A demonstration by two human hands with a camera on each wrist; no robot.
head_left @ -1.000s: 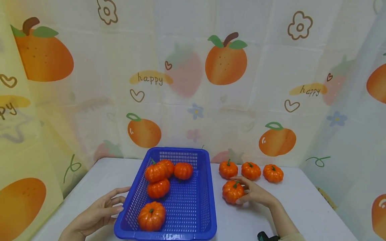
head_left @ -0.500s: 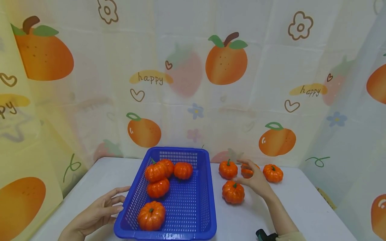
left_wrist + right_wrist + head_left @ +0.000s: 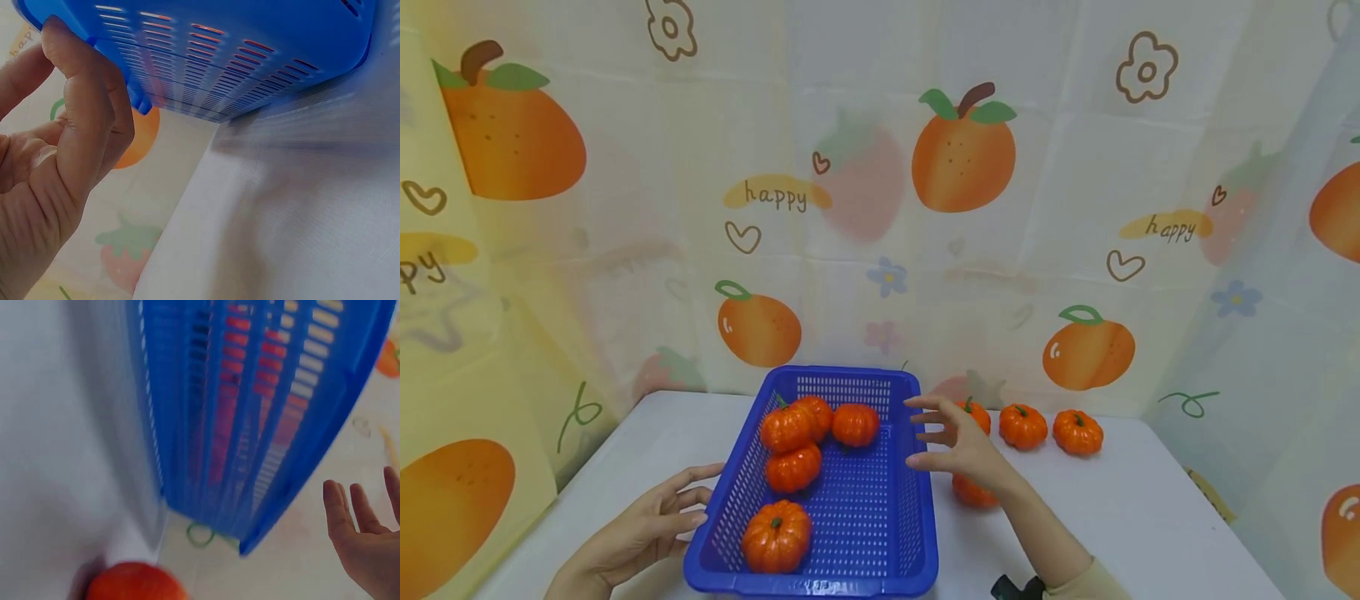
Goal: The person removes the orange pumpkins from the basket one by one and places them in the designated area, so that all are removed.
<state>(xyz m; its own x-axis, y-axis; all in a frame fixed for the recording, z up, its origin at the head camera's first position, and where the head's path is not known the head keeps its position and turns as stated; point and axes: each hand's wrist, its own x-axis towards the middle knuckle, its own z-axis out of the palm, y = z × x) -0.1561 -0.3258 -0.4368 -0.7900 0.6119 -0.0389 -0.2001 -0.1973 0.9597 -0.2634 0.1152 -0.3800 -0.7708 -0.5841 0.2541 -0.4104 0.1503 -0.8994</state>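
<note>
The blue plastic basket (image 3: pixel 928 533) stands on the table with several small orange pumpkins inside, one of them a front pumpkin (image 3: pixel 777 537). At its left side my left hand (image 3: pixel 636 537) is relaxed, fingertips at the rim (image 3: pixel 34 15). My right hand (image 3: pixel 958 446) hovers by the right rim, fingers spread and holding nothing; the right wrist view shows these fingers (image 3: pixel 340 509) apart from the basket wall (image 3: pixel 250 419). Behind the right hand, a near pumpkin (image 3: pixel 973 493) and a far pumpkin (image 3: pixel 977 414) are partly hidden.
Two more pumpkins, a middle one (image 3: pixel 1022 427) and a right one (image 3: pixel 1078 432), sit along the back of the white table (image 3: pixel 1120 517). A fruit-printed curtain (image 3: pixel 880 275) hangs behind. A black device (image 3: pixel 1018 587) is on the right wrist.
My right hand left the near pumpkin, went back to the middle pumpkin of the far row, then moved left to the basket rim without it. The left hand and basket stayed still.
</note>
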